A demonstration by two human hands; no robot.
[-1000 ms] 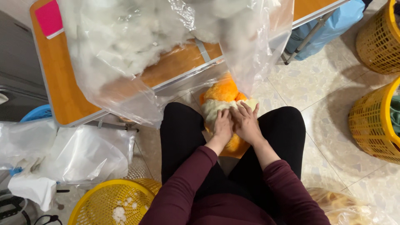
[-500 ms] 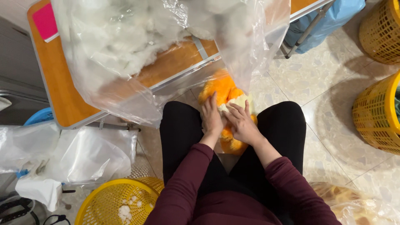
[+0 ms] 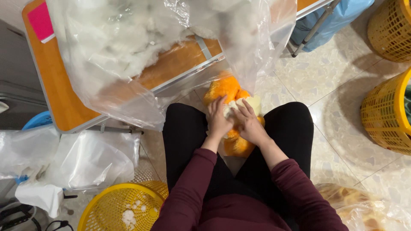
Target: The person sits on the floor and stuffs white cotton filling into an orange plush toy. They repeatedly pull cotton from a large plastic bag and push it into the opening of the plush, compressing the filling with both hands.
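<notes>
An orange and cream plush toy (image 3: 226,90) lies between my knees, its lower part (image 3: 238,146) showing below my wrists. My left hand (image 3: 218,121) grips the toy's left side, fingers pressed into the orange fabric. My right hand (image 3: 250,124) holds its right side, fingertips on the cream patch with white stuffing (image 3: 233,108) between both hands. Above, a large clear plastic bag (image 3: 141,55) full of white fibre stuffing hangs over the table and partly covers the toy's top.
An orange folding table (image 3: 55,98) stands ahead with a pink card (image 3: 40,19) on it. Yellow mesh baskets sit at right (image 3: 385,111), top right (image 3: 389,25) and bottom left (image 3: 115,209). Crumpled plastic bags (image 3: 77,158) lie at left. A blue bag (image 3: 338,21) is under the table.
Both hands have shifted slightly up the toy, and the toy sits a little higher and closer to the bag. My view has tilted slightly.
</notes>
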